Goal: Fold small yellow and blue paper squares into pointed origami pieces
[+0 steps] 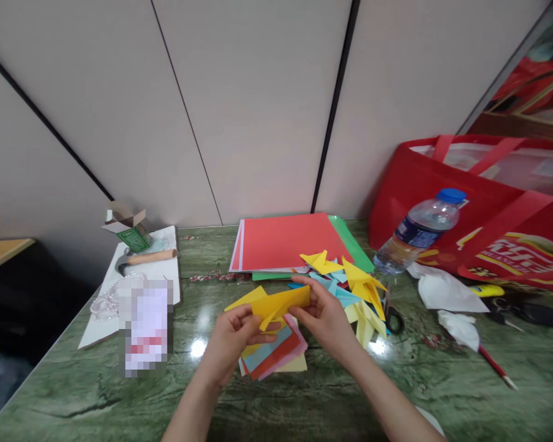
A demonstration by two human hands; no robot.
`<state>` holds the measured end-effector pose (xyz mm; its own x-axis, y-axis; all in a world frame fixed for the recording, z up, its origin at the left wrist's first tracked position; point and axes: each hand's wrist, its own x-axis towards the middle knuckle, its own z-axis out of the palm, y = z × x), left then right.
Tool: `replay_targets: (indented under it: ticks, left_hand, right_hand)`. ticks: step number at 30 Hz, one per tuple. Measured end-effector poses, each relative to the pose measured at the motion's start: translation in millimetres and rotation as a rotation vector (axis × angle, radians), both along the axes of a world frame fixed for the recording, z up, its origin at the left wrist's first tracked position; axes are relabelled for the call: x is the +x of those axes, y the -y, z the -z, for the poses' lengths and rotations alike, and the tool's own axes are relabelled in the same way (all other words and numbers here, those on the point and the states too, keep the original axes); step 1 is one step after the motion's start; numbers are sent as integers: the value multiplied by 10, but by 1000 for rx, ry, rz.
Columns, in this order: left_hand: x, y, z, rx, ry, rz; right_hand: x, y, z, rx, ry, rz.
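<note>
Between my two hands is a sheet of folded yellow paper, held up above the table. My left hand pinches its left end, thumb in front. At the right end, my right hand grips it between thumb and fingers. Below the hands lies a fanned stack of coloured paper sheets in blue, red, pink and yellow. Several folded paper figures, yellow and blue, are heaped just beyond my right hand. Part of the stack is hidden by my left hand.
Large red sheets lie against the wall. To the right are a water bottle, a red bag, scissors, tissues and a red pen-like stick. At left, a white board bears a hammer and an open box.
</note>
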<state>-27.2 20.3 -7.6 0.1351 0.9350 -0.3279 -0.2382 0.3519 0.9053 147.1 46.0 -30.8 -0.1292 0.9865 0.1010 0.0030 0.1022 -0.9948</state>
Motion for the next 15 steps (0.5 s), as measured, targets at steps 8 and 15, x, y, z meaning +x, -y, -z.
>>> replay_targets:
  ticks: [8,15]
  left_hand:
    - [50,-16,96,116,-82,-111]
    - [110,7,74,119,-2,-136]
  right_hand:
    - [-45,93,-31,659,552,110]
    - [-122,146,-34,668,641,25]
